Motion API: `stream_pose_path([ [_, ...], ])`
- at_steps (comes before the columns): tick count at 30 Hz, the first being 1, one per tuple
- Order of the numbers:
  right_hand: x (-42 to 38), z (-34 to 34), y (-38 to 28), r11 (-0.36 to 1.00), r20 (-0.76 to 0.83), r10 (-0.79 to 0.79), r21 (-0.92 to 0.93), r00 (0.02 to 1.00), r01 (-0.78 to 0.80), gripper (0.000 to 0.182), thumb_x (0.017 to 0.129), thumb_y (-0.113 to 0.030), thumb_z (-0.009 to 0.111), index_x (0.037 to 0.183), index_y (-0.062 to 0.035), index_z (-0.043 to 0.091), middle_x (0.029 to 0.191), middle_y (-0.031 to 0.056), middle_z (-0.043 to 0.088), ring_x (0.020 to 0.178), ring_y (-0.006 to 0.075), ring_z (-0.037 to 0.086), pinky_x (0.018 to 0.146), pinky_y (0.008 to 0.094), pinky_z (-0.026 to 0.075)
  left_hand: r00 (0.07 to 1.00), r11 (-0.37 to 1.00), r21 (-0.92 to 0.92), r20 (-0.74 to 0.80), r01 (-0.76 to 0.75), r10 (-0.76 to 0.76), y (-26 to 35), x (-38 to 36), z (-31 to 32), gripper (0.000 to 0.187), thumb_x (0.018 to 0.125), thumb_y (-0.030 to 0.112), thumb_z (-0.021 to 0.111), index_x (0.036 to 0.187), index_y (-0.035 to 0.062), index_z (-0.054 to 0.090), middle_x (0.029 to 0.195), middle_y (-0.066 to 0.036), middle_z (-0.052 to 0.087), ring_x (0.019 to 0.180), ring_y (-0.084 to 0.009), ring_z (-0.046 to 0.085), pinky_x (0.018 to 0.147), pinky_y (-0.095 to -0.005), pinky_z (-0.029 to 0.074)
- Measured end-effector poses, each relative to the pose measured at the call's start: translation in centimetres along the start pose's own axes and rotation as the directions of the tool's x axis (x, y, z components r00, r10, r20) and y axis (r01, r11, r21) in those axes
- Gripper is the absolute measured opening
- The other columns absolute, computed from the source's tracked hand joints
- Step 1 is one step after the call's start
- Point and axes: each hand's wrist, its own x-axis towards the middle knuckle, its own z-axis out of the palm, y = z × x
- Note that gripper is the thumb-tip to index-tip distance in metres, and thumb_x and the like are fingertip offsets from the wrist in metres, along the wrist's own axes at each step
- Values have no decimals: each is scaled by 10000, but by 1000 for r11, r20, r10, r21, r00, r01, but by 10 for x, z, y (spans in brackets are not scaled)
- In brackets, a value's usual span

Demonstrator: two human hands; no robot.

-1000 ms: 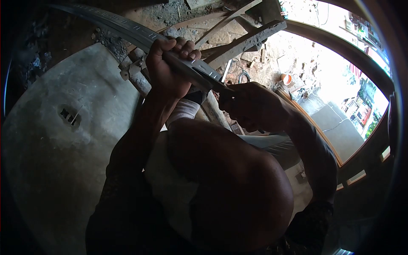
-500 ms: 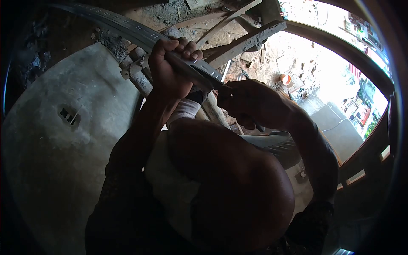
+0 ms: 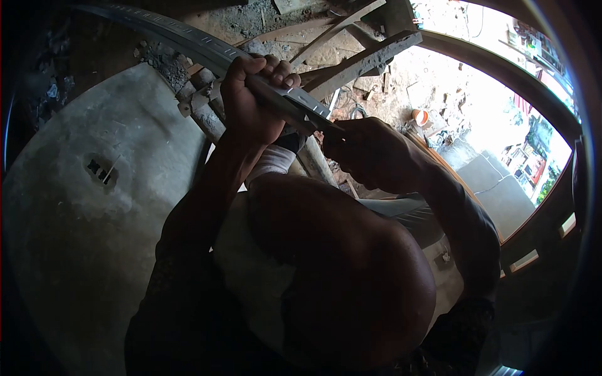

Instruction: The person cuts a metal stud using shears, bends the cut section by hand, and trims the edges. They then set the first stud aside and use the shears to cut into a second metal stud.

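A long grey metal profile (image 3: 207, 47) with rows of slots runs from the upper left to the centre. My left hand (image 3: 254, 100) is wrapped round it near its lower end. At that end, my right hand (image 3: 379, 153) is closed round a dark tool, of which only the pointed tip (image 3: 333, 126) shows against the metal. The tool's handles are hidden in the dark fingers. Below both hands is my bent bare knee (image 3: 389, 257).
A grey wall (image 3: 94, 163) with an electrical box (image 3: 100, 170) stands at left. A rough wooden plank (image 3: 370, 59) lies beyond the profile, over rubble. An orange bucket (image 3: 420, 117) stands on bright ground at upper right, near a curved frame edge (image 3: 495, 59).
My right hand has closed further; the handle end that showed below its fingers is no longer visible. The left hand and the profile have hardly moved.
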Motion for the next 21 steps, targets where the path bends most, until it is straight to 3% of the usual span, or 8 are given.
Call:
stream_pose_path([
  [3,1,-1,4,988,-29,-124,-100,992,121,163,980,-180,625,1009,-21,650,777,66,610,594,116,582,549,312,473,1000,1000,5,8,-5,5,0,0,-1,172,792,136,628,737,97,469,722,-14,471,720,-159,489,741,-366,436],
  [7,1,1,6,948,-43,-212,-252,976,195,126,971,-143,613,988,-21,637,781,92,616,629,180,617,586,350,495,999,1000,-2,43,7,-7,-3,0,-6,188,841,132,647,801,101,467,778,-3,442,750,-134,462,760,-311,433],
  [9,5,2,14,802,-101,-494,-437,863,408,126,955,-122,623,1045,-36,608,796,119,617,700,272,648,644,400,511,1000,1000,3,2,20,-20,-3,4,-7,209,854,141,651,803,101,452,785,-7,446,757,-138,469,767,-319,443],
  [10,-1,-1,10,801,-100,-495,-437,863,409,126,955,-122,623,1045,-36,608,796,119,617,700,272,648,644,400,511,1000,1000,4,2,19,-19,-3,6,-4,209,854,141,651,803,101,452,785,-7,446,757,-138,469,767,-319,443],
  [13,-36,-8,-7,877,-174,-247,-459,953,143,204,939,-109,638,1120,-44,570,841,154,614,785,348,660,696,441,516,997,999,49,-77,-20,23,-6,7,4,229,879,169,652,817,102,442,785,-10,447,752,-140,474,761,-324,450],
  [16,-54,-9,-1,773,-275,-365,-622,890,124,261,923,-118,662,1145,-36,552,896,147,604,854,334,644,742,445,502,994,995,94,-98,-39,48,-8,9,6,245,915,215,653,853,100,445,791,-12,454,746,-138,481,750,-326,454],
  [18,-50,-3,9,453,-330,-639,-892,695,-8,254,908,-121,675,1117,-29,564,948,132,591,894,323,607,780,450,475,992,990,134,-110,-50,65,-9,9,7,298,955,301,654,895,90,453,802,-17,472,751,-137,492,752,-326,456],
  [21,-44,3,17,458,-331,-641,-889,693,-1,275,891,-134,692,1116,-35,569,969,117,580,917,310,578,797,445,452,994,988,150,-90,-40,54,-7,10,6,410,965,438,659,919,85,457,810,-25,492,767,-139,505,767,-330,460],
])
